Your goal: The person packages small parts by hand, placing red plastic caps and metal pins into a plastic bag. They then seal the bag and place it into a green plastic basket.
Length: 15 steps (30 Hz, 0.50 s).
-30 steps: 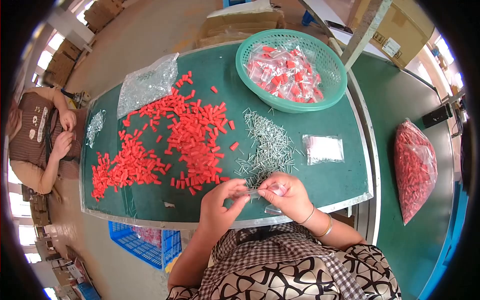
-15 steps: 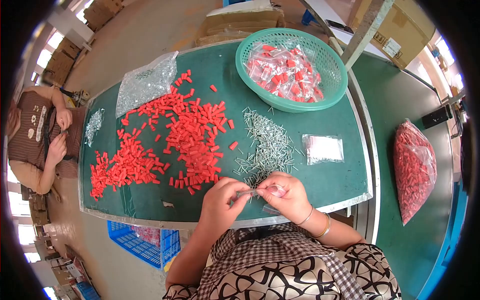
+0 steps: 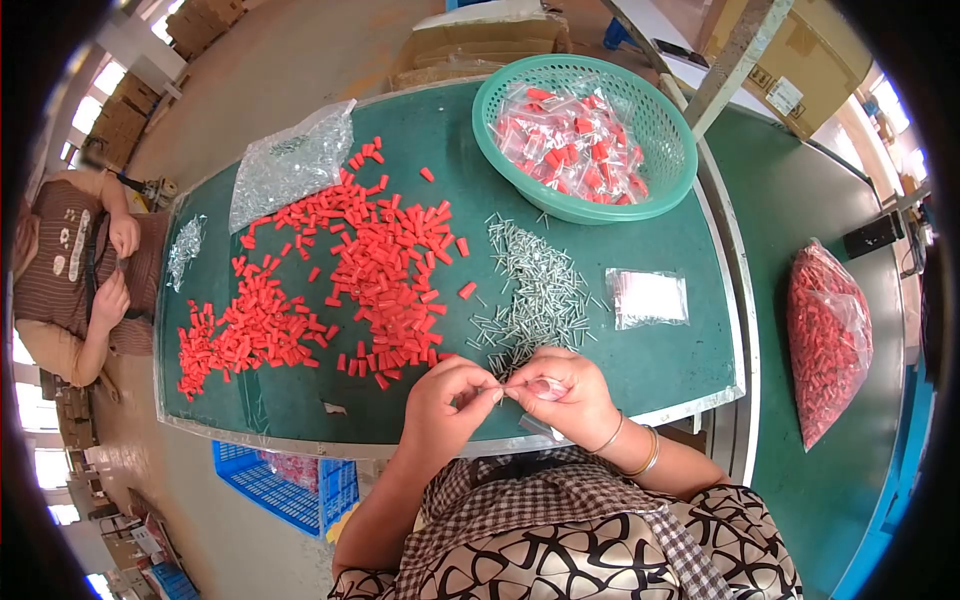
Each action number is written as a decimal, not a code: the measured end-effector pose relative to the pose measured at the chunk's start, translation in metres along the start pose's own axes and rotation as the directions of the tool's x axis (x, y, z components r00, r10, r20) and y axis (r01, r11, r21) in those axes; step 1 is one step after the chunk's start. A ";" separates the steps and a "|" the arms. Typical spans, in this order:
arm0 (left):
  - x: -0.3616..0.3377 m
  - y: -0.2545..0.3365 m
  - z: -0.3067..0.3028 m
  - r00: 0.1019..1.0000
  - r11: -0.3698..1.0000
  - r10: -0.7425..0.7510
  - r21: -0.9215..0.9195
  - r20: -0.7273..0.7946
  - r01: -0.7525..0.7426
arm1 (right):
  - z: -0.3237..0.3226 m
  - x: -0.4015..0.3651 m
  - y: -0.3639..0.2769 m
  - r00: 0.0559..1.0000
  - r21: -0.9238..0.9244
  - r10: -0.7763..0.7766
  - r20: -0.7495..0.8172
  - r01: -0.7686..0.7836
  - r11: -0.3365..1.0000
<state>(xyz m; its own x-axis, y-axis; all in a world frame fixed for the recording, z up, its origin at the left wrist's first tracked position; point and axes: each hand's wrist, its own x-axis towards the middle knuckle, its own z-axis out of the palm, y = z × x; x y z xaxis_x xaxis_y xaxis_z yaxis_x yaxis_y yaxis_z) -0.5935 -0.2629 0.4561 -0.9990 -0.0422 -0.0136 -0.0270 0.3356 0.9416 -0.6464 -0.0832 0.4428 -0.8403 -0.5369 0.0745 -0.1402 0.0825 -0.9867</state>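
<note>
Near the table's front edge, my left hand (image 3: 448, 403) and my right hand (image 3: 568, 398) meet, thumbs and fingertips pinched together. A small clear plastic bag (image 3: 546, 389) with something reddish inside shows in my right hand. My left fingertips pinch at the bag's edge; the exact grip is too small to make out. Just beyond the hands lies a heap of silver screws (image 3: 535, 290). Left of it spread loose red plastic caps (image 3: 390, 280). A stack of flat clear bags (image 3: 648, 298) lies to the right.
A green basket (image 3: 585, 208) holding filled bags stands at the back right. A large clear bag (image 3: 292, 165) lies at the back left. A big sack of red caps (image 3: 828, 340) rests on the surface at right. A co-worker (image 3: 90, 265) sits at the left end.
The fingertips of both hands have drawn closer together at the small bag, covering the strip that showed between them. The co-worker's hands at left have shifted slightly.
</note>
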 end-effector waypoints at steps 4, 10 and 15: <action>0.000 -0.003 -0.002 1.000 1.000 0.020 -0.010 0.014 -0.020 | -0.002 -0.002 0.001 0.999 0.014 0.038 0.010 -0.038 0.999; -0.005 -0.012 -0.001 0.992 0.986 -0.117 -0.117 0.037 0.121 | -0.005 -0.009 0.007 0.991 0.067 0.136 -0.011 -0.135 0.989; -0.006 -0.013 0.002 0.964 0.931 -0.258 -0.249 0.066 0.266 | -0.009 -0.011 0.007 0.969 0.256 0.248 0.008 -0.241 0.936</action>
<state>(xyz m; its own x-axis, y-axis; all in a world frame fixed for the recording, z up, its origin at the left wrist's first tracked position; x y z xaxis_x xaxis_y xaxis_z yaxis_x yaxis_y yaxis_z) -0.5871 -0.2652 0.4437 -0.9583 -0.0649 -0.2784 -0.2825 0.0673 0.9569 -0.6427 -0.0693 0.4363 -0.8447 -0.5064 -0.1733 0.2055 -0.0079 -0.9786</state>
